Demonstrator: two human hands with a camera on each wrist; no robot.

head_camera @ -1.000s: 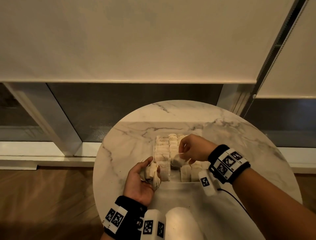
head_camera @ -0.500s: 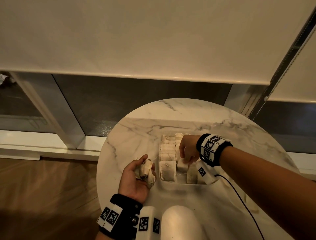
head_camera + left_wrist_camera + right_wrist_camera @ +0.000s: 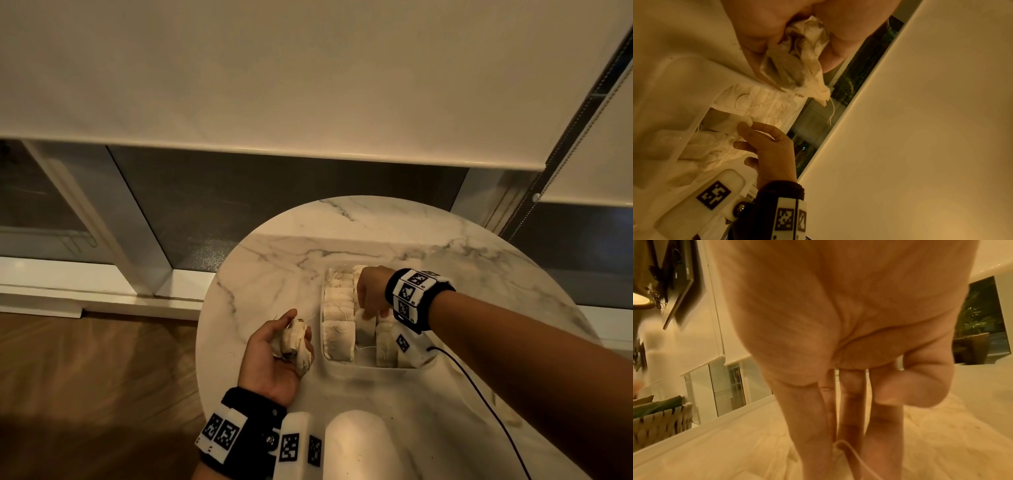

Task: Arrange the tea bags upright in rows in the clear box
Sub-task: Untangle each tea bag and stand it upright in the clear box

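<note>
**Tea bags going into the box, one hand loaded, one hand placing**

My left hand [image 3: 274, 356] lies palm up over the tabletop [image 3: 274, 274], just left of the box [image 3: 346, 371]. Its fingers and thumb curl round a crumpled bunch of tea bags [image 3: 295, 342]; in the left wrist view the bunch [image 3: 797, 61] is wedged between thumb and fingers, and one string dangles loose from it.

My right hand [image 3: 371, 291] reaches down into the box from above, knuckles up. In the left wrist view its fingertips [image 3: 744, 126] touch the top edge of one bag [image 3: 731, 121] standing in the middle row. In the right wrist view the fingers [image 3: 809, 418] point straight down among the bags with the thumb bent across, and a thin string loops between them. I cannot tell whether they pinch the bag or only press on it.

The box sits near the middle of the round marble tabletop, between my two hands. Bags stand upright in rows inside it: the left row [image 3: 337, 308] runs full from far end to near end, and the other rows are partly hidden by my right hand and wrist. A black cable [image 3: 479, 394] trails from my right wristband across the tabletop.
</note>
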